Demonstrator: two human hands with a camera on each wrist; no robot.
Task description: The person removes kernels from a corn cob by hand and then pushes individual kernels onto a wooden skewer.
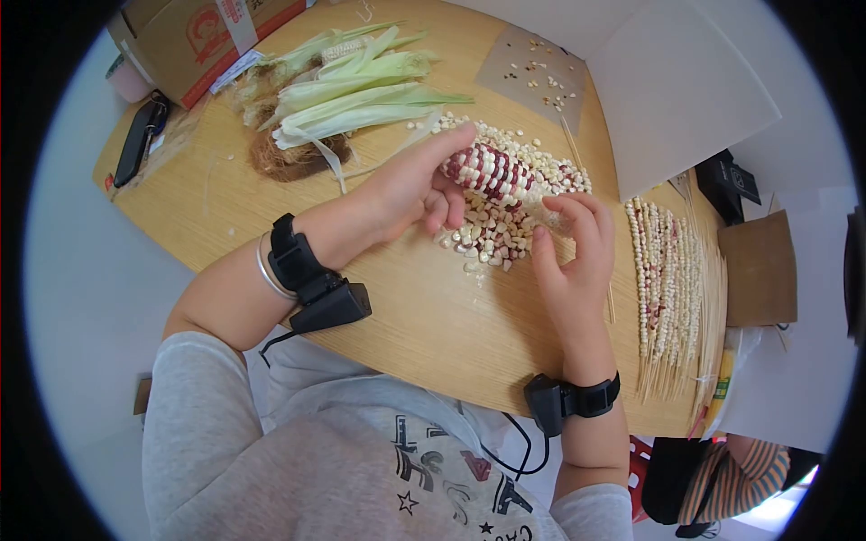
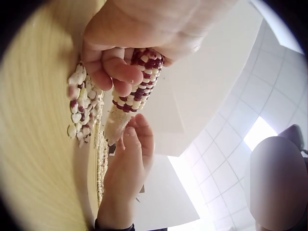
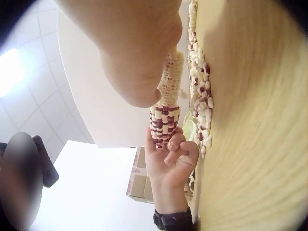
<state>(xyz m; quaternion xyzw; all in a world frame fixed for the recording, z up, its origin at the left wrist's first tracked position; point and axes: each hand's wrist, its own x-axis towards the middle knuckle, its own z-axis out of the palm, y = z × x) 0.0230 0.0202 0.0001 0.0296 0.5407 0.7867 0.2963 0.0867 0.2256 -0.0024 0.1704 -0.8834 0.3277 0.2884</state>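
1. Wooden table, husks at 11 o'clock;
2. left hand grips the corn cob, around 1 o'clock;
3. right hand sits at its bare 4 o'clock end; honestly can't tell if it's pinching.

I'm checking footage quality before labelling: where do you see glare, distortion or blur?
Head view: corners lost to black, wide-lens bowing along the table edges, corn cob fairly clear; left wrist view: ceiling light blown out, oval patch smeared smooth at lower right; right wrist view: similar glare at the left edge, right hand rather soft up close.
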